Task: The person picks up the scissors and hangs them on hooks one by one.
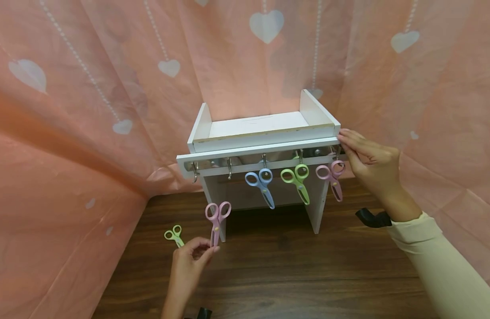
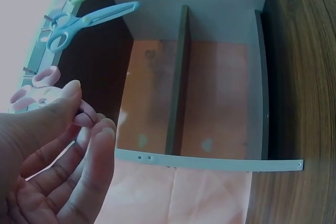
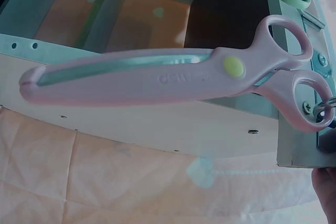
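My left hand [image 1: 190, 262] pinches a pair of pink scissors [image 1: 215, 223] by the blade end, handle loops up, in front of the rack. In the left wrist view, thumb and fingers close on the tip of these scissors [image 2: 46, 77]. With my right hand [image 1: 375, 166] I grip the right end of the white hook rail [image 1: 245, 149]. From its hooks hang blue scissors [image 1: 265, 186], green scissors [image 1: 297, 182] and, nearest that hand, another pink pair [image 1: 333, 179]. The two left hooks [image 1: 230, 168] carry nothing.
Another green pair of scissors [image 1: 174, 235] lies on the wooden surface [image 1: 277, 274], left of the rack and partly behind my left hand. A white shelf unit [image 1: 318, 110] with raised sides carries the rail. Pink heart-patterned cloth [image 1: 237, 57] hangs behind and at both sides.
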The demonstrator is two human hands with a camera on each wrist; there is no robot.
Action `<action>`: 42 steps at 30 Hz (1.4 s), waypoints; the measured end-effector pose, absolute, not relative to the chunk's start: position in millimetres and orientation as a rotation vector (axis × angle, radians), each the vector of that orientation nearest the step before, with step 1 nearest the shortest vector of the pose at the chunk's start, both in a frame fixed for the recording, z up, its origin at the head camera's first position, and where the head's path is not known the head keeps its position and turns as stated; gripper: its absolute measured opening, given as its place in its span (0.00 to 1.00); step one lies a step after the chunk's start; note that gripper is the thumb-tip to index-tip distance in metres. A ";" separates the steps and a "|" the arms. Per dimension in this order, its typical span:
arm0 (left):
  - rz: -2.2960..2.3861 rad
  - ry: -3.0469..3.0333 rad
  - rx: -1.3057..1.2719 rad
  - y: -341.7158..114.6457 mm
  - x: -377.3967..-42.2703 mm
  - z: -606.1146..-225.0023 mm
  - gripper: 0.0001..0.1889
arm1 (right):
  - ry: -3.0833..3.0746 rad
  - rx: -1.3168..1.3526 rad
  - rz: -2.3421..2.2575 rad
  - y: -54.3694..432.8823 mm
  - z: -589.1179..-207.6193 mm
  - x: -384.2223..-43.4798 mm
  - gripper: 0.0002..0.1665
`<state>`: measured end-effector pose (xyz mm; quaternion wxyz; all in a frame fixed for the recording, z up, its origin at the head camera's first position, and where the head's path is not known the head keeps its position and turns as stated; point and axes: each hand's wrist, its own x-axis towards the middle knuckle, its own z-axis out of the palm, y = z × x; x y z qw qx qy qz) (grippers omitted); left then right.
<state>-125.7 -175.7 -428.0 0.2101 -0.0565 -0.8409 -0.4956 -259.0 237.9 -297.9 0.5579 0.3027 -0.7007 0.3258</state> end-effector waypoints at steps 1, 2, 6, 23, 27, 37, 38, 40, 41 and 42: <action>-1.373 -2.332 -0.158 -175.5 -126.0 -427.6 0.07 | -1.654 0.715 0.767 238.3 -298.6 -259.6 0.20; -1.372 -2.321 -0.160 -175.3 -126.2 -427.1 0.07 | -1.655 0.717 0.764 238.6 -299.2 -260.0 0.20; -1.344 -2.282 -0.174 -174.5 -127.1 -425.6 0.08 | -1.655 0.725 0.760 238.6 -300.8 -260.2 0.20; -1.426 -2.230 -0.154 -171.0 -139.0 -421.6 0.06 | -1.632 0.726 0.775 228.1 -290.5 -247.6 0.18; -1.442 -2.208 -0.158 -169.8 -141.1 -419.8 0.05 | -1.637 0.724 0.771 230.6 -292.2 -250.8 0.18; -1.443 -2.171 -0.225 -162.5 -149.6 -411.0 0.05 | -1.626 0.717 0.776 228.6 -291.3 -248.2 0.18; -1.441 -2.168 -0.231 -161.8 -150.3 -409.7 0.05 | -1.623 0.718 0.780 227.4 -290.2 -246.7 0.18; -1.438 -2.162 -0.236 -160.7 -151.3 -407.6 0.04 | -1.618 0.722 0.786 225.2 -288.3 -244.1 0.18; -1.438 -2.159 -0.237 -160.3 -151.6 -406.5 0.04 | -1.618 0.725 0.789 224.3 -287.5 -243.1 0.18; -1.436 -2.157 -0.239 -160.0 -151.8 -405.7 0.04 | -1.618 0.729 0.792 223.6 -286.9 -242.4 0.18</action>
